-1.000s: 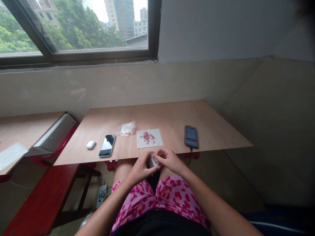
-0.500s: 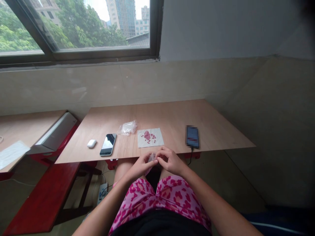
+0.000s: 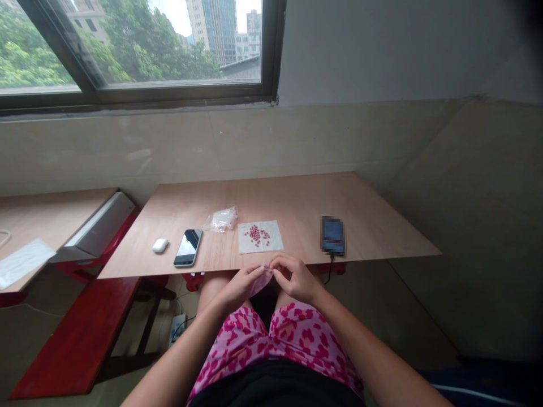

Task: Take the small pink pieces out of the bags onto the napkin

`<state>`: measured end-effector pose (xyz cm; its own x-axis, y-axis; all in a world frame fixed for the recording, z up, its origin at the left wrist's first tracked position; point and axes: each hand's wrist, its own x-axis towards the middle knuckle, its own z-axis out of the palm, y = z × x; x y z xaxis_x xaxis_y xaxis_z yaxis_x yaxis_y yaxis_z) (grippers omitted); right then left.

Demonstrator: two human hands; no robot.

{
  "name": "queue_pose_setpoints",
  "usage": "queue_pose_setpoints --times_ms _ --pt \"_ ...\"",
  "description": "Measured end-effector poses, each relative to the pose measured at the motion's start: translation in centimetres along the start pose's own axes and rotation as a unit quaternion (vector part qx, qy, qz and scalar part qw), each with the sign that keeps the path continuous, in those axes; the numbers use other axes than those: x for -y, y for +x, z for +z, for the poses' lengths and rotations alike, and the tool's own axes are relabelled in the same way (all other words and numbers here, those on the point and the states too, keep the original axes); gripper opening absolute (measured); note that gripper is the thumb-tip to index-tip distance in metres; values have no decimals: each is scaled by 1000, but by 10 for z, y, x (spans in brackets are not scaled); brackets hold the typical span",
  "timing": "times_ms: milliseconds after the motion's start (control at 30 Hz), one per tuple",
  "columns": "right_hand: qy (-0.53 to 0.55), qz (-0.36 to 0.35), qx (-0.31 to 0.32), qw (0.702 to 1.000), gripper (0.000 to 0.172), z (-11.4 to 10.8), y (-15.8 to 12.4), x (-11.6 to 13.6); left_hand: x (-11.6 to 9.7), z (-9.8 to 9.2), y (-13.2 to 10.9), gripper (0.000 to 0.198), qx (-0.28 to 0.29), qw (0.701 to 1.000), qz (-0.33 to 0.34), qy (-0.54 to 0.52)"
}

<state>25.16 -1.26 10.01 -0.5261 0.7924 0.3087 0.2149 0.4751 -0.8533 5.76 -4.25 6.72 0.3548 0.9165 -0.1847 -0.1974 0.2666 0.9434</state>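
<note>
My left hand (image 3: 240, 285) and my right hand (image 3: 293, 277) meet over my lap, just below the front edge of the wooden table (image 3: 373, 226). Both pinch a small clear plastic bag (image 3: 261, 280) between their fingertips. Straight ahead on the table lies a white paper square (image 3: 271, 244) with several small red beads (image 3: 257, 234) heaped on it. A crumpled clear plastic bag (image 3: 220, 219) lies just left of the paper.
A dark phone (image 3: 188, 247) and a white earbud case (image 3: 160, 245) lie left of the paper. A second phone (image 3: 333, 236) with a cable sits to the right. A red bench (image 3: 80, 333) and another table (image 3: 46, 217) stand at left.
The small bag has been turned and flattened between my fingers. My hands have stayed over my lap, rising slightly toward the table edge.
</note>
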Motion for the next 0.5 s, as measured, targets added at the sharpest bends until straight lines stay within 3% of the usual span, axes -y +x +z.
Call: queue_pose_setpoints --times_ms 133,300,500 --pt "-14 -13 26 999 17 0 -1 3 -2 -1 -1 36 11 997 -15 -70" --pt "-55 6 61 997 30 1 -4 3 -8 -3 -5 38 19 999 13 35" --pt "-77 18 85 993 52 2 -7 0 -2 -11 -2 44 13 993 34 113"
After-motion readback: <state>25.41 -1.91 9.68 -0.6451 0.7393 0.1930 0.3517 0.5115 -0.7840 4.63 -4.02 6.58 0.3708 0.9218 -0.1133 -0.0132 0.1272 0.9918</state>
